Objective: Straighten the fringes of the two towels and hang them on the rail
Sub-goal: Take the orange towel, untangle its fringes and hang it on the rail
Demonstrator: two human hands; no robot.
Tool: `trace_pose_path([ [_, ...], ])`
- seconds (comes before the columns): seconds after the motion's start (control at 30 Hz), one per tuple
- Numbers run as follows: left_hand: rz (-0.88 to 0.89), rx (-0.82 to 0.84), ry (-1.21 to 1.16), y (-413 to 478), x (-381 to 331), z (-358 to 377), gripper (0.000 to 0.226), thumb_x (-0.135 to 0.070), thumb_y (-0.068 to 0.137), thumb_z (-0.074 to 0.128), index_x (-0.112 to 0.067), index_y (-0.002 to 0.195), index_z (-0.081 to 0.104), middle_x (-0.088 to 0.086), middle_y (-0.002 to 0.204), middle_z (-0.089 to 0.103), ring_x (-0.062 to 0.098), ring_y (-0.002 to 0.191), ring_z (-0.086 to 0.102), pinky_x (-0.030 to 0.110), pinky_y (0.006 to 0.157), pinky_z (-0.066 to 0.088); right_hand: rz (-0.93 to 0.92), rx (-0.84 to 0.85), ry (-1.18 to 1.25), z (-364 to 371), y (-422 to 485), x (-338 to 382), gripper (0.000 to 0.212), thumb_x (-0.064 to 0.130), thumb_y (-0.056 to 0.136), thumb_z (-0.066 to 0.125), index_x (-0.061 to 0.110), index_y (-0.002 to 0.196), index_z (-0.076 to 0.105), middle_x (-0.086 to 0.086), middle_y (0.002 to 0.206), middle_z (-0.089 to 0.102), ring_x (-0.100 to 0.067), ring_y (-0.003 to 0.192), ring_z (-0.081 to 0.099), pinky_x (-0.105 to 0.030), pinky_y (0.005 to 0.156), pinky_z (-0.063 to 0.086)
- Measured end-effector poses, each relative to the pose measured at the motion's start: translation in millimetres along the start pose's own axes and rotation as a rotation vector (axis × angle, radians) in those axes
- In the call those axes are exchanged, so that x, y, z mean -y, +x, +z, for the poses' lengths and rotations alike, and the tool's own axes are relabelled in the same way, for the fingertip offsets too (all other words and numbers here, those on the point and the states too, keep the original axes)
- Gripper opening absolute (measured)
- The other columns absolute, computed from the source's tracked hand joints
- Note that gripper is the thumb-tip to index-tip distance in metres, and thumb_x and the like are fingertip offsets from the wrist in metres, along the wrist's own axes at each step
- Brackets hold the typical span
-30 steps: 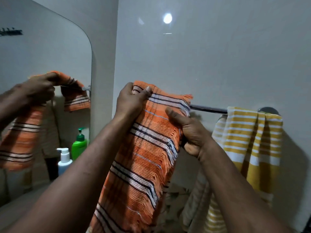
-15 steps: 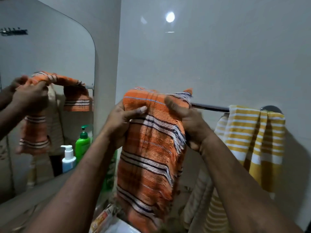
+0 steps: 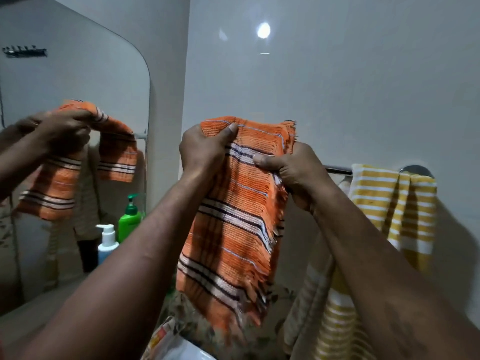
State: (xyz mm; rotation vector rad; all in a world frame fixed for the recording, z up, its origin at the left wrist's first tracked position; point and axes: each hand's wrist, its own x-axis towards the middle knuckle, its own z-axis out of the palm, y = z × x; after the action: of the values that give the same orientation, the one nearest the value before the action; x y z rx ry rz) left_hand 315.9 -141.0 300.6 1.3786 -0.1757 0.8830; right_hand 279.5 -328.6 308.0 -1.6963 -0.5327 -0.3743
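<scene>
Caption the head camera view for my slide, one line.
Left hand and right hand hold the orange towel at the rail; yellow towel already hung.

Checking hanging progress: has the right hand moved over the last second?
Yes. The right hand has risen: it sat mostly below the rail; now its knuckles top the rail's height, gripping the orange towel.

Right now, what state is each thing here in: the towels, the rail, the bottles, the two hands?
orange towel: held up, folded over at the top, fringe ragged along its right edge.
yellow towel: draped over the rail, hanging.
rail: a bare stretch shows between the towels.
left hand: grips the orange towel's top.
right hand: grips its fringed side.
green bottle: upright, pump on.
white bottle: upright, pump on.
</scene>
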Motion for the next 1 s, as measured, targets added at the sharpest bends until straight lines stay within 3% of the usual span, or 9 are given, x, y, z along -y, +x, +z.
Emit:
trace_pose_path([
  [0.1,-0.048,0.104,-0.082,-1.0,1.5,-2.2,0.038,-0.051,0.073,0.089,-0.017,0.089,0.082,0.001,0.089,0.082,0.024,0.088,0.080,0.052,0.089,0.063,-0.048,-0.222,-0.253,0.9,2.0,-2.0,0.043,0.054,0.076,0.076,0.021,0.104,0.077,0.003,0.099,0.081,-0.025,0.095,0.077,-0.050,0.093,0.061],
  [0.2,-0.056,0.169,-0.126,-6.7,-2.1,-8.0,0.035,-0.046,0.086,0.084,-0.012,0.093,0.079,0.007,0.094,0.082,0.026,0.092,0.080,0.055,0.094,0.061,-0.041,-0.337,-0.386,1.7,0.4,0.7,0.046,0.057,0.097,0.062,0.013,0.100,0.073,-0.007,0.103,0.077,-0.033,0.101,0.071,-0.047,0.092,0.057],
  [0.3,-0.079,0.373,-0.263,-15.1,-2.3,-23.6,0.029,-0.035,0.096,0.075,-0.013,0.114,0.072,0.014,0.115,0.078,0.030,0.103,0.075,0.059,0.095,0.060,-0.050,-0.396,-0.309,4.3,1.8,-1.9,0.050,0.057,0.101,0.056,0.011,0.090,0.070,-0.009,0.099,0.077,-0.035,0.097,0.071,-0.048,0.090,0.057],
  [0.4,-0.126,0.580,-0.325,-25.5,7.8,-40.8,0.053,-0.008,0.084,0.079,-0.023,0.131,0.060,0.009,0.124,0.074,0.029,0.106,0.073,0.049,0.090,0.063,-0.029,-0.384,-0.127,4.2,-0.3,-0.2,0.057,0.063,0.091,0.063,0.008,0.087,0.073,-0.010,0.092,0.079,-0.036,0.092,0.075,-0.055,0.089,0.060],
  [0.53,-0.093,0.504,-0.329,-31.2,13.7,-35.8,0.056,0.006,0.079,0.076,-0.022,0.126,0.062,0.011,0.114,0.075,0.032,0.102,0.073,0.046,0.088,0.064,0.028,-0.117,0.026,8.4,-10.4,7.0,0.040,0.039,0.081,0.089,0.003,0.096,0.080,-0.010,0.095,0.082,-0.031,0.090,0.080,-0.054,0.090,0.063],
  [0.63,-0.077,0.471,-0.342,-17.5,4.8,-28.3,0.048,0.007,0.084,0.074,-0.017,0.124,0.064,0.011,0.110,0.076,0.028,0.095,0.075,0.042,0.081,0.064,-0.016,-0.160,0.037,7.3,0.5,13.6,0.028,0.026,0.084,0.088,0.002,0.096,0.079,-0.008,0.096,0.082,-0.028,0.090,0.080,-0.051,0.089,0.064],
  [0.8,-0.120,0.270,-0.007,14.1,13.0,-13.7,0.044,-0.016,0.067,0.094,-0.013,0.107,0.075,0.006,0.099,0.082,0.027,0.093,0.079,0.050,0.091,0.063,0.060,-0.193,-0.188,5.8,38.3,5.0,0.079,0.071,0.056,0.078,0.005,0.099,0.075,-0.005,0.101,0.080,-0.027,0.098,0.076,-0.051,0.095,0.061],
  [0.93,-0.096,0.130,0.088,18.8,26.8,-10.2,0.046,-0.041,0.058,0.095,-0.017,0.092,0.077,-0.003,0.086,0.082,0.021,0.085,0.080,0.049,0.084,0.065,0.140,-0.140,-0.256,4.8,46.1,6.6,0.055,0.057,0.061,0.087,0.007,0.075,0.070,-0.002,0.079,0.073,-0.024,0.077,0.070,-0.047,0.076,0.061],
  [1.0,-0.109,0.117,0.079,17.2,36.3,-7.8,0.049,-0.049,0.060,0.094,-0.019,0.093,0.075,-0.004,0.088,0.082,0.020,0.086,0.080,0.049,0.084,0.065,0.163,-0.177,-0.412,2.9,46.0,3.2,0.043,0.043,0.073,0.087,0.011,0.065,0.060,-0.001,0.070,0.064,-0.024,0.069,0.062,-0.036,0.066,0.047],
])
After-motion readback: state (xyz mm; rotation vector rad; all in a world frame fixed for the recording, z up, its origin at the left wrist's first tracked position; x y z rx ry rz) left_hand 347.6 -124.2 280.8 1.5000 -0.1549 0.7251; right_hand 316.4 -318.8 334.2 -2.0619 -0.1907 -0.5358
